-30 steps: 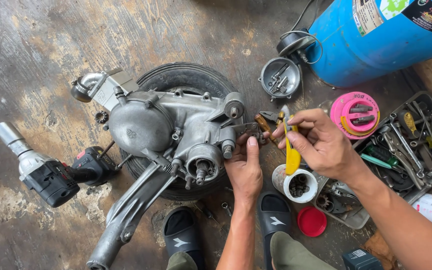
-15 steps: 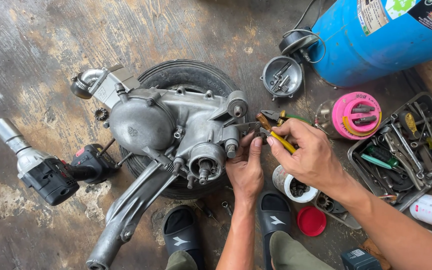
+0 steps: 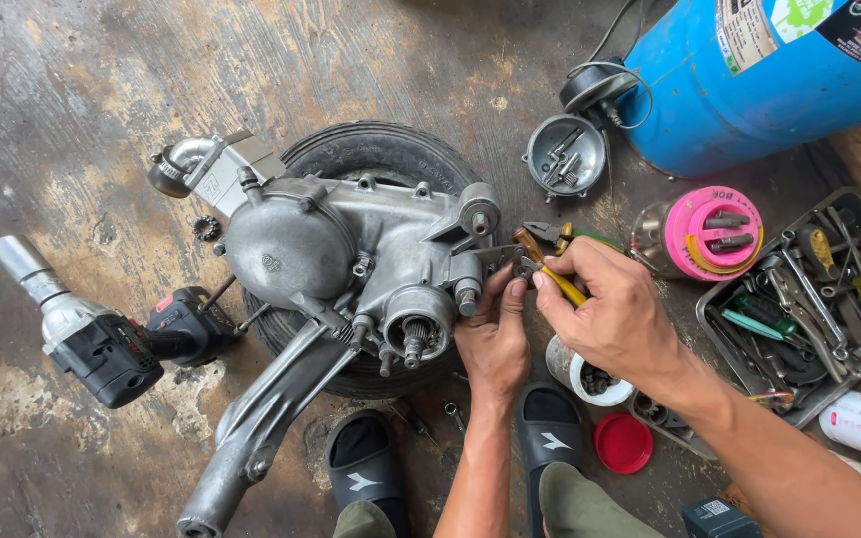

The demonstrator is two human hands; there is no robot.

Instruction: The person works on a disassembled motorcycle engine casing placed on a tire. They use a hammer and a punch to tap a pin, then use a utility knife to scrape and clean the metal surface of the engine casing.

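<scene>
Concrete floor: left hand (image 3: 495,339) pinches engine (image 3: 351,259) bracket, right hand (image 3: 610,314) grips yellow-handled pliers (image 3: 550,274) w/ wrist bent.

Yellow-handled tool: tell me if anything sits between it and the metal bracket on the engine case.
Nothing visible does. The right hand holds the yellow-handled tool with its tip at the metal bracket, which the left hand fingers pinch from below.

Bare left hand (image 3: 495,344) and bare right hand (image 3: 615,314), forearms uncovered, no sleeves, gloves, rings or watch in view. Grime on fingertips. Below the hands, black slides (image 3: 366,468) with a white mark on each strap. Beside the slides, olive-green trouser knees (image 3: 585,508) at bottom edge.
</scene>
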